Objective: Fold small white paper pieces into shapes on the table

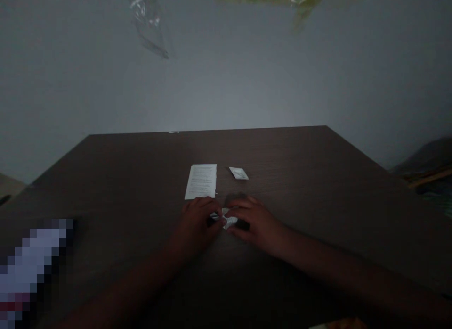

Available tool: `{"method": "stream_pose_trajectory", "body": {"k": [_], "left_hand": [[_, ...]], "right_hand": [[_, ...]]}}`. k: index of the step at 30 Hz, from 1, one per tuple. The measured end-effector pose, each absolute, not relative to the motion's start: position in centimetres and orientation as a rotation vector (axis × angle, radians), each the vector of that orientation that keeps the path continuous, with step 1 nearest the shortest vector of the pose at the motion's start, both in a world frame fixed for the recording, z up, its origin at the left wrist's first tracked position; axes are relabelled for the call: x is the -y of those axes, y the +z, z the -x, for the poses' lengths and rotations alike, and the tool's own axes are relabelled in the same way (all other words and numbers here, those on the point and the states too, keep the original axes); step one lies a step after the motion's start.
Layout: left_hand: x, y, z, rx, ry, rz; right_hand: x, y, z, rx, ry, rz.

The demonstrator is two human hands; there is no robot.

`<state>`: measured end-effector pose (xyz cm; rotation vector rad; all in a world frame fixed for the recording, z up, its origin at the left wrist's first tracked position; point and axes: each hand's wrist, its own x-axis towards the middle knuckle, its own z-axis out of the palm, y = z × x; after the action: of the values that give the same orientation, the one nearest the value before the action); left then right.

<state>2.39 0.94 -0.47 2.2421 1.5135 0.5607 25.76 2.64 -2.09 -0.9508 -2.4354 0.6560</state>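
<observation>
A small folded piece of printed paper (230,220) is held between my two hands, low over the table (141,178). My left hand (201,220) pinches its left side with thumb and fingertips. On the other side, my right hand (256,220) has its fingers closed on the paper's right part. The fingers cover much of it, so its full shape is hidden. Just beyond my left hand lies a flat printed sheet (201,182). A small folded white paper (239,173) rests on the table beyond my right hand.
A pixelated, screen-like object (31,263) lies at the table's left. A pale wall (247,84) stands behind the table's far edge. Clear plastic (150,22) shows against it at the upper left. Dark items (431,164) are beyond the right edge. The scene is dim.
</observation>
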Motion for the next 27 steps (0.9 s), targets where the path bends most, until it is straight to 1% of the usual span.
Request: {"method": "stream_pose_trajectory", "body": {"k": [4, 11, 20, 27], "left_hand": [[-0.9, -0.4, -2.4, -1.513, 0.558, -2.236], [-1.4, -0.4, -1.3, -1.439, 0.578, -2.246], [-1.8, 0.6, 0.3, -1.38, 0.564, -2.258], [-0.8, 0.3, -0.4, -1.125, 0.515, -2.422]], "right_hand": [[-2.6, -2.0, -25.8, 2.473, 0.586, 0.939], [-2.5, -1.5, -25.8, 2.497, 0.555, 0.94], [-2.7, -1.6, -25.9, 2.418, 0.621, 0.92], [-3.4, -1.7, -26.6, 2.409, 0.661, 0.723]]}}
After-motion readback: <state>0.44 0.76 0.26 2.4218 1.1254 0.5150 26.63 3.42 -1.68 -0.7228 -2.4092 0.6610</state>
